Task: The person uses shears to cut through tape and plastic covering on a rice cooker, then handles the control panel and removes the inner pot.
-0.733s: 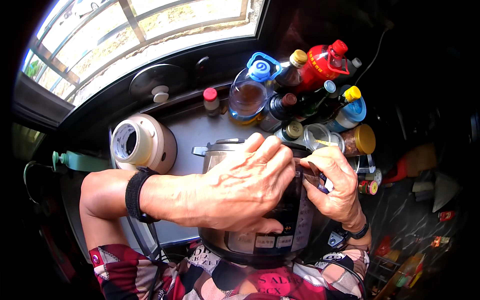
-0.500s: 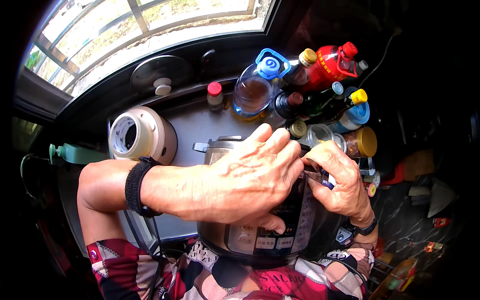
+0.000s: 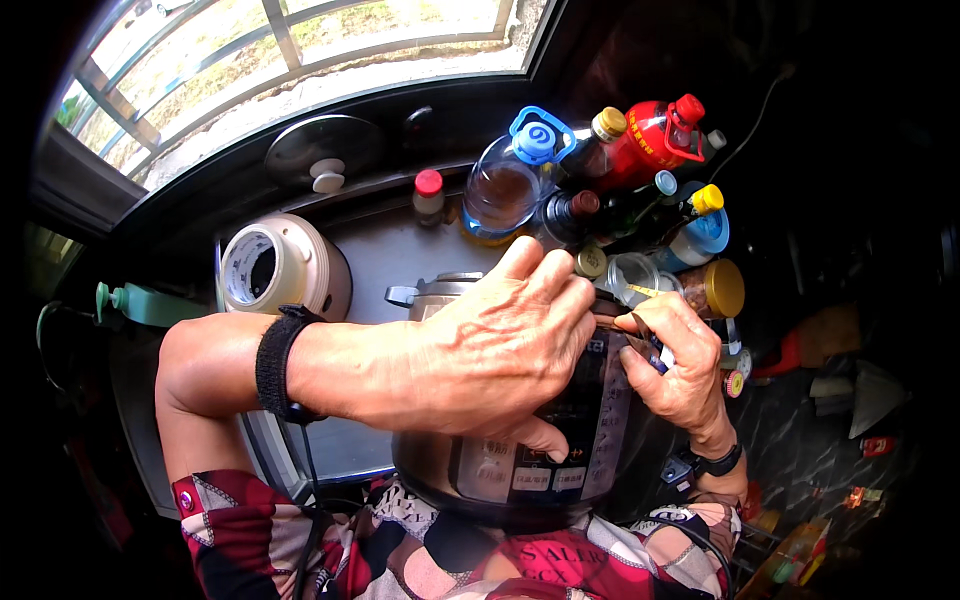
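Note:
An electric cooker (image 3: 425, 470) with a metallic body and a dark control panel (image 3: 585, 430) is tilted against my front, its panel facing up. My left hand (image 3: 500, 350) lies across it, fingers bent over the far part and thumb on the panel's buttons. Just right of those fingers, my right hand (image 3: 680, 360) is closed at the cooker's upper right edge. Thumb and forefinger pinch a thin, flat piece there, too small and partly hidden to name. The left hand covers much of the panel.
Behind the cooker stand a large blue-capped bottle (image 3: 505, 190), a red jug (image 3: 655, 145), a gold-lidded jar (image 3: 724, 288) and a red-capped jar (image 3: 429, 197). A cream, round-mouthed appliance (image 3: 325, 265) stands left on the metal counter (image 3: 385, 250). A round lid (image 3: 310, 150) leans beneath the window.
My right thumb and forefinger have moved slightly right, away from my left hand, and more of the panel's upper right corner shows. The left hand stays nearly in place.

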The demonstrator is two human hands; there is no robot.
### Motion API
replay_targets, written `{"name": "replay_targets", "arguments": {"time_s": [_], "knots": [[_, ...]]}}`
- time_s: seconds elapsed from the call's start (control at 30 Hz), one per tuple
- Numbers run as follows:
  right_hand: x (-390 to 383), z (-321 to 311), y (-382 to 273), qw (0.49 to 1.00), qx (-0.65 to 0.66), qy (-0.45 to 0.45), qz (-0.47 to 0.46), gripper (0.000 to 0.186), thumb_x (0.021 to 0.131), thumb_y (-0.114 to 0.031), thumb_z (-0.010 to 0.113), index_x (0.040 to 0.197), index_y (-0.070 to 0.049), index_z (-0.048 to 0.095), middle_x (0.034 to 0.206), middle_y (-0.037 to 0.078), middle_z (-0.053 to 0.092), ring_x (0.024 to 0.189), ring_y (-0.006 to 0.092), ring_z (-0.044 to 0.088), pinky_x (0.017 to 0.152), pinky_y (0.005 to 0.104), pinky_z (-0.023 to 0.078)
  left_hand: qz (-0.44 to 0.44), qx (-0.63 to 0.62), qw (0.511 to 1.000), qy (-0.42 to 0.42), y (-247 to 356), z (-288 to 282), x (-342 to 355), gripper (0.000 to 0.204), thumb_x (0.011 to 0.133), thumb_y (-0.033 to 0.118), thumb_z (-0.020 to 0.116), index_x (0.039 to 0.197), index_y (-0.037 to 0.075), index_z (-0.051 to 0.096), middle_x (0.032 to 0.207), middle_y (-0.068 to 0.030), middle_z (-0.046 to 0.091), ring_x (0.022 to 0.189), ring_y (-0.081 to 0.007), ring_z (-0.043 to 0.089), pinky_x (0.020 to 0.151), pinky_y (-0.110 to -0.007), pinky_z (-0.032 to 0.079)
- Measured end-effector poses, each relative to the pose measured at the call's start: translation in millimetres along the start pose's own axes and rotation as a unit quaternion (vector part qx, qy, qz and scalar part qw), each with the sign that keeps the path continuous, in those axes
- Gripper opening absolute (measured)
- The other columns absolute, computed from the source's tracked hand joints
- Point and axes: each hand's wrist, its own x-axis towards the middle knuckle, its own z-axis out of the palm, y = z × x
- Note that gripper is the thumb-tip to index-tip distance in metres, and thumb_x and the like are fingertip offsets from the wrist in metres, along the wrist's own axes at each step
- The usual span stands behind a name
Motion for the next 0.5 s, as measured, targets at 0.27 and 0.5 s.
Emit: {"name": "replay_targets", "arguments": {"time_s": [0.27, 0.5], "knots": [[-36, -13, -5, 0.96, 0.06, 0.251, 0.11, 0.024, 0.079, -0.012, 0.057, 0.098, 0.001, 0.064, 0.092, 0.006, 0.062, 0.059, 0.0059, 0.046, 0.057, 0.0211, 0.039, -0.194, -0.254, 0.948, -0.003, -73, -5, -12, 0.073, 0.091, 0.064, 0.047, 0.103, -0.006, 0.064, 0.108, -0.0213, 0.059, 0.104, -0.0314, 0.055, 0.086, -0.045, 0.048], [-119, 29, -16, 0.974, 0.057, 0.2, 0.087, 0.057, 0.082, -0.05, 0.066, 0.101, 0.003, 0.062, 0.088, 0.014, 0.059, 0.066, 0.0146, 0.056, 0.061, 0.0277, 0.046, -0.205, -0.479, 0.854, -0.021, -96, 51, -42, 0.057, 0.097, 0.053, 0.048, 0.106, -0.001, 0.066, 0.089, -0.0122, 0.065, 0.089, -0.0177, 0.059, 0.08, -0.035, 0.047]]}}
